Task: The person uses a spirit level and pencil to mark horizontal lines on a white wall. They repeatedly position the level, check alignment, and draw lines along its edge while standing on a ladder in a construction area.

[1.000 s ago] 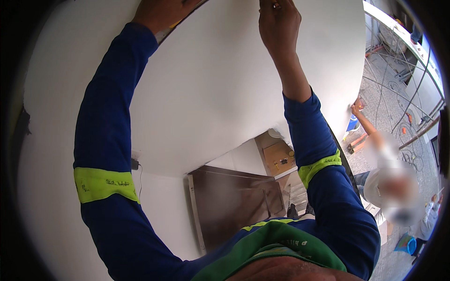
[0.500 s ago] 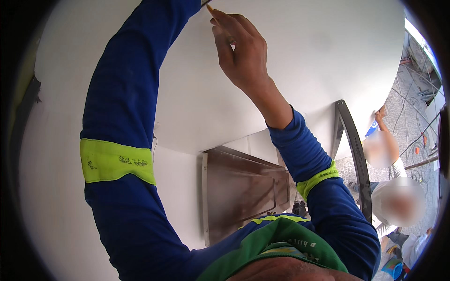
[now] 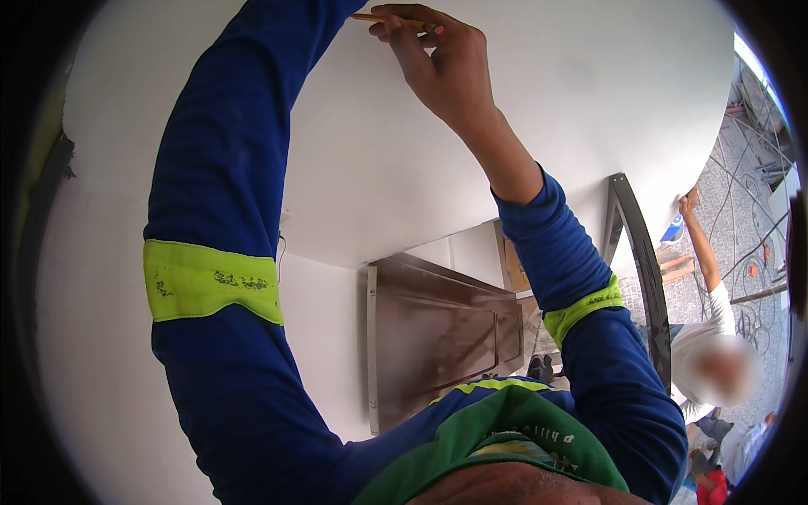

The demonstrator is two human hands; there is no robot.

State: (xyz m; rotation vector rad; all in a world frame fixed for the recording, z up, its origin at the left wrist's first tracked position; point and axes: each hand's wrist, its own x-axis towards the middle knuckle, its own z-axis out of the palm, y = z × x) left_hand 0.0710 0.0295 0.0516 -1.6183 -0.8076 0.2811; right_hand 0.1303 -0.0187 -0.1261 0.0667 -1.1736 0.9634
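Observation:
My right hand (image 3: 446, 63) is closed around a yellow pencil (image 3: 427, 28) with a pink eraser end. It is raised in front of a large white surface (image 3: 606, 101). The pencil lies nearly level, its tip pointing left toward the cuff of my left sleeve (image 3: 220, 143). Whether the tip touches the white surface I cannot tell. My left arm reaches up along the left side, and the left hand is cut off by the top edge of the picture.
A brown panelled door (image 3: 438, 328) stands below the white surface. To its right is a dark metal frame (image 3: 646, 286). A co-worker's hand (image 3: 688, 202) is at the white surface's right edge. Cables (image 3: 730, 168) lie across the paving.
My right hand has shifted slightly right, and the pencil has tipped from steep to nearly level. At the right, a co-worker's bent head no longer shows near the metal frame.

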